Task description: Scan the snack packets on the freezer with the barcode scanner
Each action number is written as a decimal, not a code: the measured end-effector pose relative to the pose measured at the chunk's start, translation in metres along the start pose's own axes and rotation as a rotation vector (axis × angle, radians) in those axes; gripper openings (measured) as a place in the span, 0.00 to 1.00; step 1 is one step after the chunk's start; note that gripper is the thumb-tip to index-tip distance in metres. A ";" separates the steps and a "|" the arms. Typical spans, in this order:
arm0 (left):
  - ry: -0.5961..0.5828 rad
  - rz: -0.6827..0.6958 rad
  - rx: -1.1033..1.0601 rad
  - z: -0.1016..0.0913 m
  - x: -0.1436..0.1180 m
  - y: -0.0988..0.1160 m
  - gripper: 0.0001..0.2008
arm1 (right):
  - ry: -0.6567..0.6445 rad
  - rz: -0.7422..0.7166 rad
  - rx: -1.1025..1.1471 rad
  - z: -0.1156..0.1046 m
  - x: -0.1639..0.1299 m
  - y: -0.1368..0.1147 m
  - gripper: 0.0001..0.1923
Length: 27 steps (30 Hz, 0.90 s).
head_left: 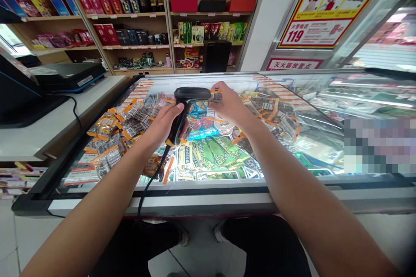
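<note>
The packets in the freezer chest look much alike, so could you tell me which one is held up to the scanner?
The small orange-edged packet pinched in the right hand, right beside the head of the black scanner gripped by the left hand. All others lie in the chest.

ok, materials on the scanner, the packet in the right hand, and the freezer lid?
Scanner in the left hand: looks like moulded black plastic, matte with a slight sheen.
Packet in the right hand: probably printed plastic film, crinkled; too small to be sure.
Freezer lid: clear glass or acrylic, glossy with reflections; dark frame.
</note>
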<state>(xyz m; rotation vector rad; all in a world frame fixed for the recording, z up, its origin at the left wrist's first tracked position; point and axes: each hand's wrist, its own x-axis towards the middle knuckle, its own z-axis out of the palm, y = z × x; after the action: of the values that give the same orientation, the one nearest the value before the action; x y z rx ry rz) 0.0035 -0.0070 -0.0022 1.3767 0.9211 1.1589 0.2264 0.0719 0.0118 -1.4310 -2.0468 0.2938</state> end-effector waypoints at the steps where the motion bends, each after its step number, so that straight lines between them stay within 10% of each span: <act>1: 0.023 -0.003 -0.006 0.000 0.000 0.002 0.22 | 0.003 0.031 -0.019 -0.002 0.001 0.003 0.20; 10: 0.220 0.026 -0.082 -0.006 0.004 0.016 0.25 | 0.092 0.439 -0.472 -0.035 0.011 0.063 0.26; 13: 0.259 0.012 -0.073 -0.006 0.006 0.015 0.25 | 0.158 0.198 -0.432 -0.016 0.008 0.044 0.22; 17: 0.258 -0.001 -0.066 -0.006 0.007 0.011 0.25 | -0.088 -0.056 -0.244 0.034 -0.010 -0.011 0.26; 22: 0.216 0.028 -0.056 -0.005 0.007 0.009 0.22 | -0.383 -0.025 -0.221 0.069 -0.027 -0.043 0.41; 27: 0.172 0.015 -0.012 -0.008 0.007 0.007 0.20 | -0.213 0.109 0.017 0.056 -0.016 -0.024 0.44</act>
<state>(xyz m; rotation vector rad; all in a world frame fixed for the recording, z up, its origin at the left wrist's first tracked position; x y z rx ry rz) -0.0026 0.0011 0.0051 1.2906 1.0249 1.3079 0.1784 0.0574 -0.0255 -1.5615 -2.1301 0.5281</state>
